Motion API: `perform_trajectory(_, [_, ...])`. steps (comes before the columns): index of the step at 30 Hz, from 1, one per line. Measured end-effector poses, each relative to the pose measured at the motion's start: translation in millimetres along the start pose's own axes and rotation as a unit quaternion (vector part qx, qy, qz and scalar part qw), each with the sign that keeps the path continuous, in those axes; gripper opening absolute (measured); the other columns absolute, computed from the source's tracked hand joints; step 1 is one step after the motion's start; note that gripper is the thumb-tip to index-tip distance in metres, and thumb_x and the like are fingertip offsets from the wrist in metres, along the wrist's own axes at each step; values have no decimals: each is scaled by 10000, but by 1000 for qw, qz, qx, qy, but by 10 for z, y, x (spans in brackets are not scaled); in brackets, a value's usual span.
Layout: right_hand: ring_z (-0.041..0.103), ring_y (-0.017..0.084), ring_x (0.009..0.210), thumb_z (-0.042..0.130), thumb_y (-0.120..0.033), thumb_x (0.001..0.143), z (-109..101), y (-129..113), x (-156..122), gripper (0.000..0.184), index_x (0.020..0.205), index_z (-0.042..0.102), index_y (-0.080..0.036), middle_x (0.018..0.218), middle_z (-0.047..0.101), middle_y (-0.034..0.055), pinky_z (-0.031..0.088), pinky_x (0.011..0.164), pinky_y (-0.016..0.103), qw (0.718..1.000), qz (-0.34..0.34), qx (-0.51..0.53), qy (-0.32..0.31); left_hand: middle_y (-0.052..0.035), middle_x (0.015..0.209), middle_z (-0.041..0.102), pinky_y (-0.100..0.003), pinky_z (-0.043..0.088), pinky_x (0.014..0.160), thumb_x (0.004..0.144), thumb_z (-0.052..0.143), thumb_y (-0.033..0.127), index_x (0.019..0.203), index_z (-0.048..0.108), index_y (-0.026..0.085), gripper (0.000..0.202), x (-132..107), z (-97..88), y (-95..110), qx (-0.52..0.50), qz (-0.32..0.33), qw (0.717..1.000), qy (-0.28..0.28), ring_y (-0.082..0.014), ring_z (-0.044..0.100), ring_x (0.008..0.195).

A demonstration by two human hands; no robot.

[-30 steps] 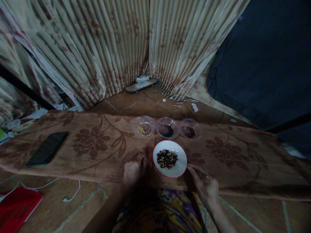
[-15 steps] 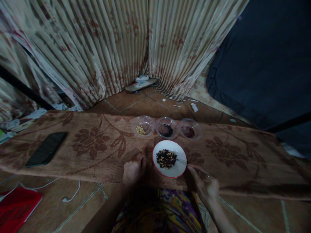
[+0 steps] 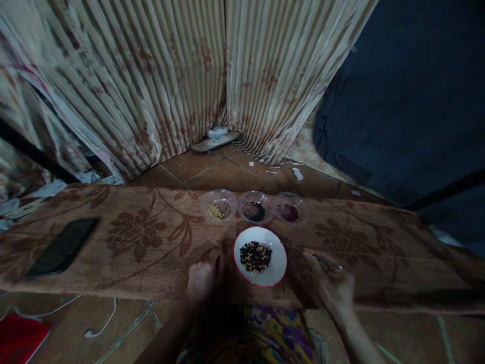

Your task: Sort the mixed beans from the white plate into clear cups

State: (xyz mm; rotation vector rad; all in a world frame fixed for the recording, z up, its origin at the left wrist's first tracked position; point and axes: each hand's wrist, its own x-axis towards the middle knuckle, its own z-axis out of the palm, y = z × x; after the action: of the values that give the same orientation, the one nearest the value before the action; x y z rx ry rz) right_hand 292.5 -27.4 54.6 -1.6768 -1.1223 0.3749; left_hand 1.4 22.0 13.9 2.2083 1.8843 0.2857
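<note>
A white bowl with a red rim (image 3: 279,270) stands on the cloth-covered table, with mixed dark and pale beans (image 3: 256,256) heaped in it. My right hand (image 3: 333,283), right of the bowl, is closed around a thin metal utensil (image 3: 337,266). The utensil's front end points toward the bowl's right rim and is too faint to make out; its exact kind is unclear. Left of the bowl, my left hand (image 3: 205,277) rests on the cloth, fingers curled in, with nothing seen in it. Beyond the bowl stand three clear cups: pale beans (image 3: 215,212), black beans (image 3: 258,212) and dark red beans (image 3: 288,213).
A dark phone (image 3: 63,247) lies on the left of the patterned tablecloth (image 3: 151,268). Behind the table are striped curtains (image 3: 170,76), a skateboard (image 3: 215,141) and small litter on the tiled floor. A white cable (image 3: 109,321) and a red item (image 3: 22,338) lie at lower left.
My right hand has drawn back to the right, bringing the utensil's tip out of the beans to about the bowl's rim. My left hand stays beside the bowl. The view has shifted slightly.
</note>
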Motion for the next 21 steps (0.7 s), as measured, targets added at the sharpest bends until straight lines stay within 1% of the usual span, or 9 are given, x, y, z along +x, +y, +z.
perform_trajectory(2, [699,243,781,696,-454,763,-25,-43,259,287,809,731,-173,859,750,106,552,719,363,999,-16,-14,45,-29,741,705,-246,339,557,946,398,300,928,620,218,237,-1,17,-12,3,4,1000,3,-161,659,668])
perform_trajectory(3, [694,238,782,696,-462,760,-30,-56,394,298,796,723,-167,854,748,109,547,734,368,996,-35,-6,80,-26,733,705,-249,337,556,950,390,297,924,618,219,243,-1,25,-19,3,6,1000,7,-161,661,662])
perform_trajectory(5, [687,227,770,673,-462,778,-18,-57,637,314,815,717,-153,857,743,115,544,724,364,994,-66,17,85,-19,734,708,-251,334,554,954,382,292,914,614,223,246,1,34,-30,0,9,1000,16,-161,666,665])
perform_trajectory(6, [685,224,766,660,-455,789,-2,-44,730,315,819,712,-146,847,740,118,542,728,366,994,-69,28,85,-15,730,708,-251,331,551,955,381,290,910,611,226,244,2,36,-35,-2,11,1000,18,-161,668,664])
perform_trajectory(9, [679,225,766,654,-446,789,64,14,856,318,821,705,-133,823,734,121,539,744,382,993,-67,43,84,-8,711,707,-248,330,549,957,381,289,901,607,228,240,0,36,-41,-8,16,1000,21,-157,668,665])
perform_trajectory(13, [676,220,758,677,-429,767,111,37,710,291,788,706,-140,808,730,112,542,731,377,991,-55,54,109,-20,733,710,-235,353,570,951,391,293,909,611,222,235,-6,25,-31,-5,19,999,25,-154,668,681])
perform_trajectory(15, [679,216,758,690,-416,758,104,14,570,267,772,711,-150,806,734,102,548,728,371,992,-40,57,102,-24,749,712,-231,353,568,945,401,293,919,614,225,225,-4,17,-22,3,10,1000,20,-156,661,669])
perform_trajectory(18, [690,218,744,710,-410,739,78,-11,332,247,775,725,-165,801,744,90,559,701,355,996,-14,56,64,-24,775,711,-230,358,581,939,417,302,910,619,228,218,3,12,-13,-3,6,1000,11,-159,660,696])
perform_trajectory(21, [696,225,723,714,-420,739,61,16,86,253,786,739,-173,792,749,94,564,658,339,999,13,49,-1,-31,806,710,-231,367,610,938,422,306,912,624,225,219,5,16,-13,-12,1,1000,7,-159,661,740])
